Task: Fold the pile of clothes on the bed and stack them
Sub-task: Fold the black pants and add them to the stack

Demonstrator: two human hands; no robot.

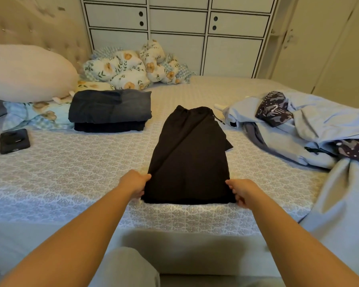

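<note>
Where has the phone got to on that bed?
The black phone lies flat on the bed at the far left of the head view, just in front of the floral pillow and left of the folded stack.

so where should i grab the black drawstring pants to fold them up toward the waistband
Grip the near hem corners of the black drawstring pants, coming from the bed's near edge, as the left hand and right hand do now. The pants lie flat lengthwise with the waistband at the far end, so the near hem can lift straight over.
</note>
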